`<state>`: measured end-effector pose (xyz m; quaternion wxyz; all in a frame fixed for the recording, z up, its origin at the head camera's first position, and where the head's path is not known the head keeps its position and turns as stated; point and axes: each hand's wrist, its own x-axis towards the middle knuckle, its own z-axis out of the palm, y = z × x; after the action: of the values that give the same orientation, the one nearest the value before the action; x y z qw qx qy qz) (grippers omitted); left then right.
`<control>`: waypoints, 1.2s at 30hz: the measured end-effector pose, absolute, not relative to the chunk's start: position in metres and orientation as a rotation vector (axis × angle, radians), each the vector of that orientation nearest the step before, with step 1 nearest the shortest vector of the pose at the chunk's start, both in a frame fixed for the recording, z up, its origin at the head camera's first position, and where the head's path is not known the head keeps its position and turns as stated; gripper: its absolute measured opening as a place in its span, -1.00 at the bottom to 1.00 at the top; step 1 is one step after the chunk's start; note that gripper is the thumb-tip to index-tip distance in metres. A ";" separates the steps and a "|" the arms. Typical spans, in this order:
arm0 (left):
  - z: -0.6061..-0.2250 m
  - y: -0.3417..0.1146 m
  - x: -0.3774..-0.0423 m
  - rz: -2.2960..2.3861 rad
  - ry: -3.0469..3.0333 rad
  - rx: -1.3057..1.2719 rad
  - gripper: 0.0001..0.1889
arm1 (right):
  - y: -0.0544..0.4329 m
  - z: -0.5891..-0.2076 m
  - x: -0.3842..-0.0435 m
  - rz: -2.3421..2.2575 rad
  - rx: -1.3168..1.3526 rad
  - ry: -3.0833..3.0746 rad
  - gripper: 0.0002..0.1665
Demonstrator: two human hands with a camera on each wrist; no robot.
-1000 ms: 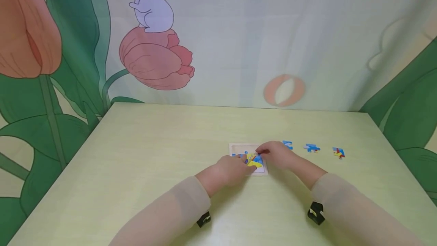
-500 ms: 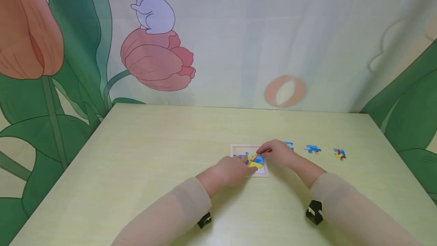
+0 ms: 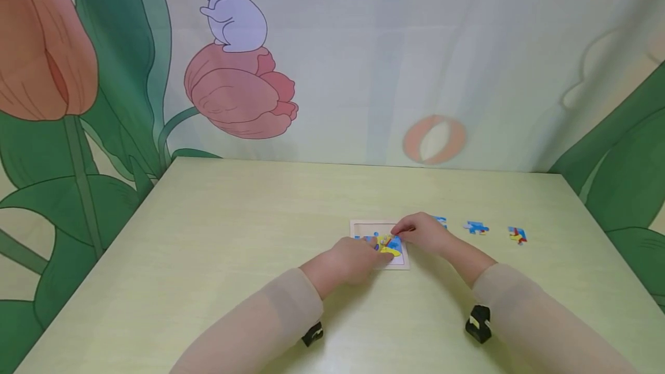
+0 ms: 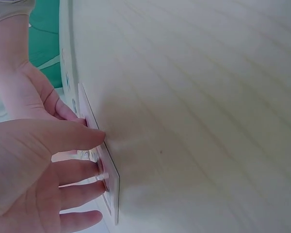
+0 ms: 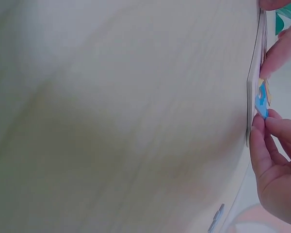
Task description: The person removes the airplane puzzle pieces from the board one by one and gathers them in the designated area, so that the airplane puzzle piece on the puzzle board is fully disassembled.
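Note:
A small puzzle tray (image 3: 396,267) with a pale rim lies on the table, holding several blue and yellow jigsaw pieces (image 3: 391,251). My left hand (image 3: 355,260) rests over its left side, fingers mostly straight. In the left wrist view, the thumb of the left hand (image 4: 34,170) touches the tray's edge and other fingertips press onto the pieces. At the tray's right side, my right hand (image 3: 426,233) pinches a blue jigsaw piece (image 5: 261,103) between thumb and fingers, as the right wrist view shows. That piece is tilted up; its far end is close to the left fingers.
Three loose jigsaw pieces lie to the right: a partly covered blue piece (image 3: 440,221), a blue-and-white piece (image 3: 476,227) and a red-yellow-blue piece (image 3: 517,235). Behind the table (image 3: 249,212) hangs a printed curtain (image 3: 343,62).
Both hands keep their places at the tray. Only a slight shift of the head view shows.

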<state>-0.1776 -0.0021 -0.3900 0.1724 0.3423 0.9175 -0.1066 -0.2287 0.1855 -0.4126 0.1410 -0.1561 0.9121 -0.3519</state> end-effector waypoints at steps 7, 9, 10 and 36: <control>-0.388 0.000 -0.177 -0.307 2.598 0.948 -0.46 | 0.187 -0.413 -0.228 -1.050 -0.449 2.620 -0.82; -0.388 0.001 -0.176 -0.298 2.595 0.936 -0.47 | 0.188 -0.413 -0.227 -1.062 -0.453 2.622 -0.83; -0.388 0.001 -0.176 -0.293 2.593 0.929 -0.47 | 0.188 -0.413 -0.227 -1.069 -0.456 2.621 -0.83; -0.385 0.002 -0.176 -0.262 2.579 0.908 -0.47 | 0.204 -0.411 -0.229 -1.117 -0.261 2.620 -0.80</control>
<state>-0.1760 0.0022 -0.3852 0.1963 0.3243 0.9206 -0.0934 -0.2291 0.2038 -0.4109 0.1401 -0.0902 0.9070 -0.3867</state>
